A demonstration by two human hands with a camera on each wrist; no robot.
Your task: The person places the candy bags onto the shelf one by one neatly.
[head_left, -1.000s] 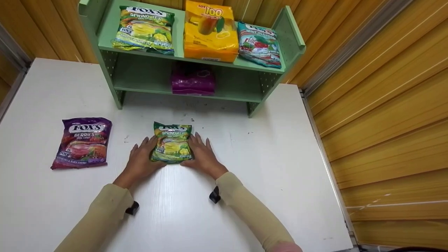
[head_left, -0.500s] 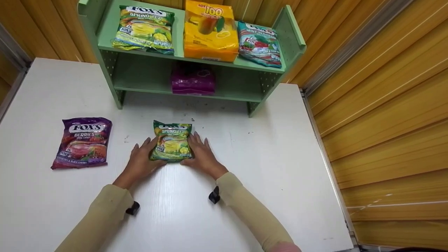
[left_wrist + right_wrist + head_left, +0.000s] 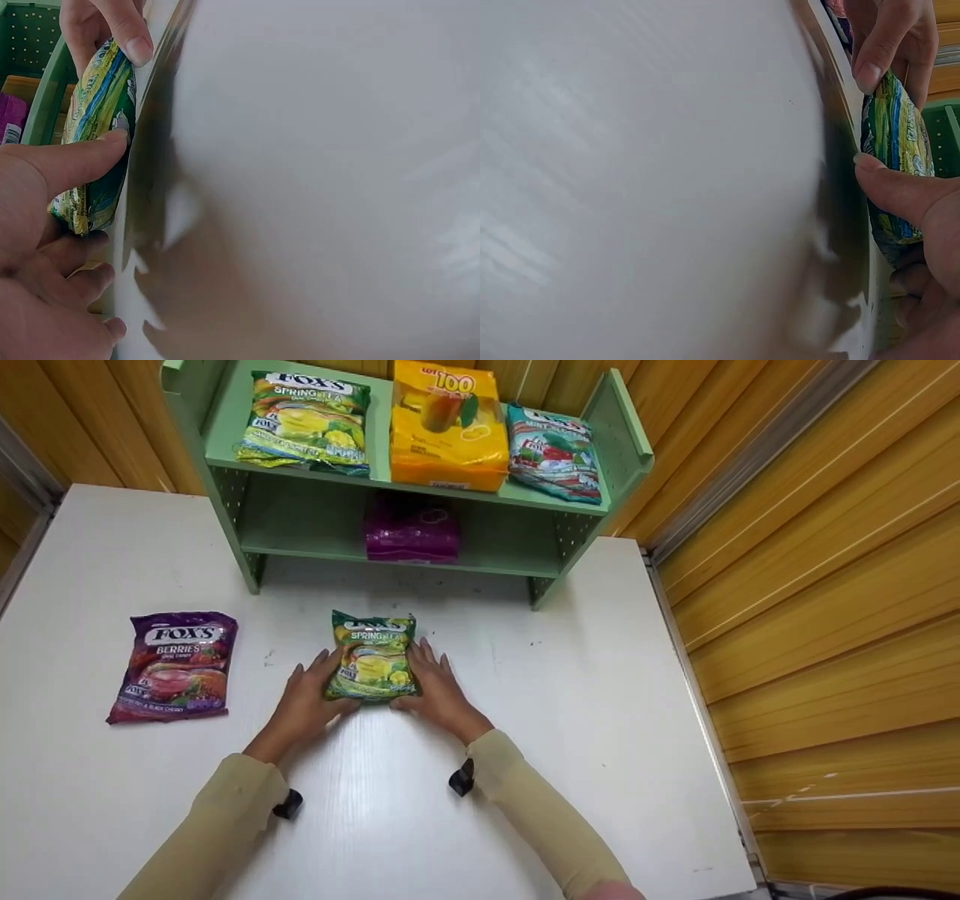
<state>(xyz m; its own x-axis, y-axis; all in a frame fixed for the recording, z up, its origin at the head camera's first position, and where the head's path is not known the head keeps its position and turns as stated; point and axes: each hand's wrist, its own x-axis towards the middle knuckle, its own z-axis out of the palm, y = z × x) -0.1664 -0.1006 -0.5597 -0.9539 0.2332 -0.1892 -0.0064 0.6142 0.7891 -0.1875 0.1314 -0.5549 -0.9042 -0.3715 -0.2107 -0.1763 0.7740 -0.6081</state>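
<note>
A green and yellow Fox's Spring Tea candy bag (image 3: 373, 660) is held between both hands, its printed face up, close over the white table (image 3: 390, 825). My left hand (image 3: 306, 697) grips its left side, thumb along the near edge. The right hand (image 3: 442, 694) mirrors it on the other side. In the left wrist view the left thumb presses the near end of the candy bag (image 3: 101, 112), with fingers around its side. From the right wrist view, the right thumb lies against the candy bag's (image 3: 895, 135) near end, and the fingers bend behind it.
A purple Fox's Berries bag (image 3: 177, 667) lies at the left. The green two-tier shelf (image 3: 300, 529) stands at the back. On its top are another Spring Tea bag (image 3: 304, 420), an orange Lot 100 bag (image 3: 448, 427) and a teal mint bag (image 3: 553, 454); below sits a purple packet (image 3: 412, 532).
Both hands have shifted the Spring Tea candy bag slightly away from the person, toward the shelf, keeping their hold on it. The Berries bag stays where it was.
</note>
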